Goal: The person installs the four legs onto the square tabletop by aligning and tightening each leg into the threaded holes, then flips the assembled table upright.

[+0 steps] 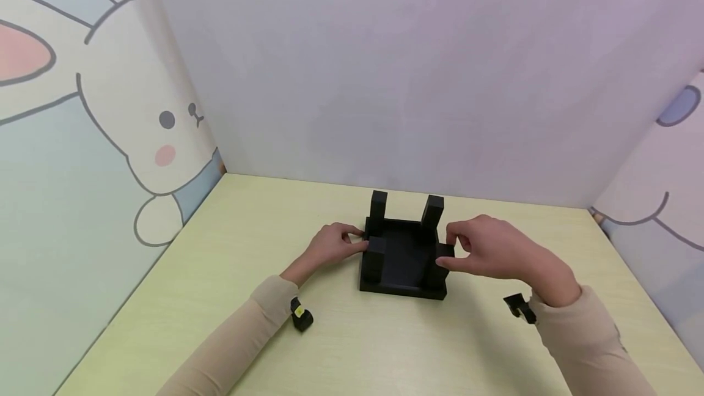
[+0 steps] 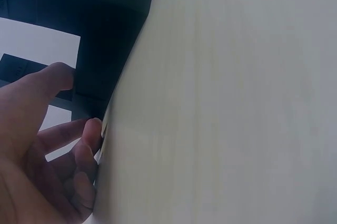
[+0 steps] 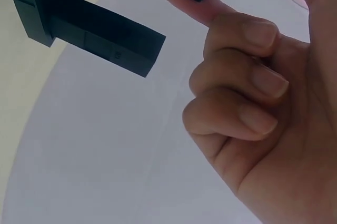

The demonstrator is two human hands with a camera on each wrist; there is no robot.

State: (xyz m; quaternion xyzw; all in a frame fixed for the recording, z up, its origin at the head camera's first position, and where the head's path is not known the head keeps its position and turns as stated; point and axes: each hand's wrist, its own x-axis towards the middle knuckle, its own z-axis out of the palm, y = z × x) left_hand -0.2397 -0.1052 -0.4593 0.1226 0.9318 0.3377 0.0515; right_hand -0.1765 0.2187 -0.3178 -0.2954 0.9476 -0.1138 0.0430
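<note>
A black square tray-like frame [image 1: 404, 255] lies on the table with several upright posts at its corners, like a small upturned table. My left hand [image 1: 332, 244] holds its left side, thumb at the near left post [image 1: 375, 261] and fingers low against the base. In the left wrist view those fingers [image 2: 84, 153] curl at the frame's lower edge. My right hand [image 1: 492, 248] pinches the top of the near right post [image 1: 440, 261] between thumb and index finger. The right wrist view shows its other fingers [image 3: 237, 76] folded toward the palm, with another post [image 3: 110, 39] beside them.
The pale yellow table [image 1: 352, 341] runs back to a plain whitish wall [image 1: 385, 78]. Side panels carry cartoon rabbit drawings, one at the left [image 1: 126, 90] and one partly visible at the right [image 1: 660, 170]. Small black devices sit at both wrists.
</note>
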